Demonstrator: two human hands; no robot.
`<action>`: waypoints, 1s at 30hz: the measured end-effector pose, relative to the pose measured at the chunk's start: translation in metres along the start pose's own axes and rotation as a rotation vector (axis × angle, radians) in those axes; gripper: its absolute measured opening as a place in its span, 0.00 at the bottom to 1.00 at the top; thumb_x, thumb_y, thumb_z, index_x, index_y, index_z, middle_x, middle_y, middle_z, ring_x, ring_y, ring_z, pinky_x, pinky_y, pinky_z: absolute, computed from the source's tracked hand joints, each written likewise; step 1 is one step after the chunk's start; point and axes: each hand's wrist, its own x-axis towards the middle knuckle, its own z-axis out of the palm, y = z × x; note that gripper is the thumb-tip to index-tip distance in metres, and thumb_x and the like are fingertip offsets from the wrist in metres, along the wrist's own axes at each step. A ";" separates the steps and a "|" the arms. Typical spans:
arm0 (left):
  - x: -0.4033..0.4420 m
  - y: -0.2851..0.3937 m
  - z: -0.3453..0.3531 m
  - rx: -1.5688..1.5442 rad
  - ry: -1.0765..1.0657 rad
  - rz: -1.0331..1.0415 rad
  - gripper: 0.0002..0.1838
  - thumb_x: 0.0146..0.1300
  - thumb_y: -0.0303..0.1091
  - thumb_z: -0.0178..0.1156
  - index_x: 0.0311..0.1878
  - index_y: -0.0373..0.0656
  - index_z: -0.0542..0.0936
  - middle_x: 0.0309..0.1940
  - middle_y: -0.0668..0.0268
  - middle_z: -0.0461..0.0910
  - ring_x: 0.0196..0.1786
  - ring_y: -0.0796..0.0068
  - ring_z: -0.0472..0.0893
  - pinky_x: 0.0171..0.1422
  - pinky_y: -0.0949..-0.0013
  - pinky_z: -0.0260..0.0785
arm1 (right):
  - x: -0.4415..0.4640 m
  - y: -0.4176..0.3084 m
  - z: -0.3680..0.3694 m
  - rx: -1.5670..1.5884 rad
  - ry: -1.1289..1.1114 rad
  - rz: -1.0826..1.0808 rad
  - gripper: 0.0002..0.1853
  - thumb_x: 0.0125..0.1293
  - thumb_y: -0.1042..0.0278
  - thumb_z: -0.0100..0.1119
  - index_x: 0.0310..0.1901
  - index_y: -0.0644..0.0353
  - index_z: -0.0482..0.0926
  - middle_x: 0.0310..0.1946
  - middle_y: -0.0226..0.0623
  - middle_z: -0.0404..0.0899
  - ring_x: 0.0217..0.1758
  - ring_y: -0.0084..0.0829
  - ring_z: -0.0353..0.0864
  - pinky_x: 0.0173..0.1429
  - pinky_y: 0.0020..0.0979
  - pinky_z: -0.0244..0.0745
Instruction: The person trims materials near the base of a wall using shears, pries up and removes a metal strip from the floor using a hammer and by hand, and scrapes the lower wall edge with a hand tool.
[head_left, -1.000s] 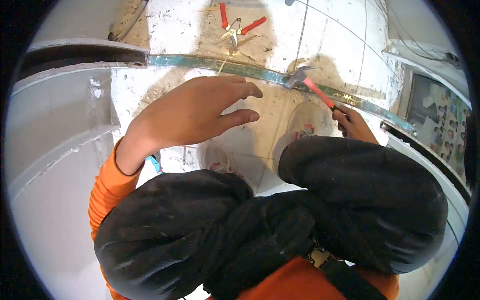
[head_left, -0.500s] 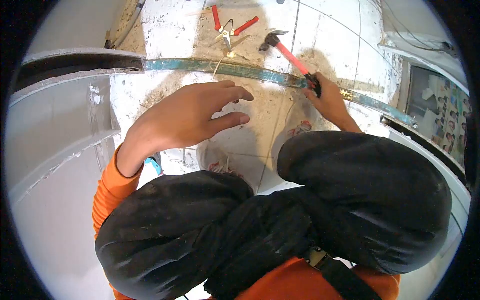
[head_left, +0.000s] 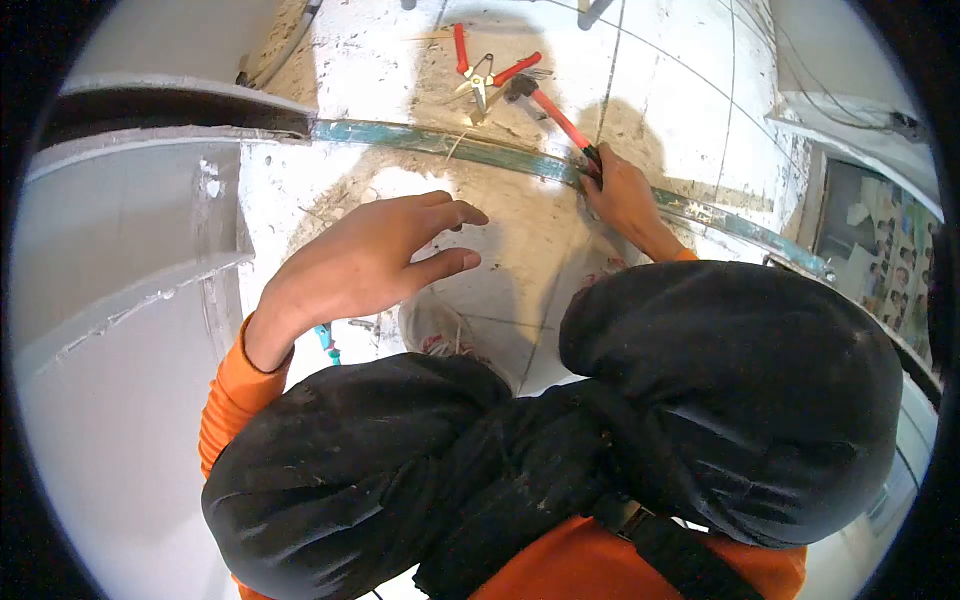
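My right hand is closed round the black grip of a claw hammer with a red shaft. The hammer's dark head lies close to the red-handled snips, whose handles are spread apart on the dusty floor. My left hand hovers palm down over the floor in front of my left knee, fingers and thumb apart, holding nothing. Just beyond both hands, a worn greenish metal strip runs across the tiles, and the hammer's grip is above it.
Pale panels with a dark gap stand on the left. At the right is a dark pane with small pictures. A turquoise-handled tool lies beside my left knee. A grey pipe and loose cables are farther back.
My right hand and the hammer have shifted left, bringing the hammer's head nearer the snips. My left hand has stayed open. The whole view has moved slightly.
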 end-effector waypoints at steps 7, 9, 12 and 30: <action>-0.019 -0.006 -0.003 -0.020 0.057 0.010 0.23 0.77 0.49 0.62 0.66 0.43 0.82 0.54 0.55 0.85 0.46 0.56 0.85 0.54 0.56 0.78 | 0.007 -0.001 -0.002 -0.008 -0.005 0.008 0.14 0.73 0.65 0.63 0.52 0.63 0.73 0.40 0.59 0.86 0.45 0.64 0.86 0.51 0.59 0.79; -0.023 -0.011 -0.001 -0.010 0.079 0.018 0.23 0.78 0.49 0.62 0.66 0.43 0.82 0.55 0.55 0.85 0.46 0.55 0.85 0.55 0.56 0.78 | 0.000 -0.009 -0.013 0.068 -0.002 0.002 0.15 0.73 0.64 0.64 0.52 0.64 0.74 0.39 0.58 0.86 0.44 0.63 0.86 0.50 0.56 0.79; -0.027 -0.013 -0.001 -0.002 0.086 0.008 0.23 0.78 0.49 0.62 0.66 0.43 0.82 0.55 0.55 0.85 0.46 0.55 0.85 0.55 0.56 0.78 | -0.016 -0.024 -0.042 0.204 -0.144 -0.033 0.17 0.73 0.60 0.66 0.51 0.65 0.76 0.38 0.57 0.85 0.42 0.59 0.87 0.49 0.52 0.78; -0.020 -0.024 0.009 -0.027 0.068 -0.044 0.24 0.78 0.51 0.62 0.66 0.43 0.81 0.53 0.53 0.85 0.49 0.55 0.85 0.57 0.55 0.78 | -0.042 -0.006 -0.110 -0.195 -0.115 0.011 0.22 0.75 0.65 0.66 0.67 0.53 0.73 0.36 0.51 0.87 0.39 0.56 0.88 0.44 0.52 0.79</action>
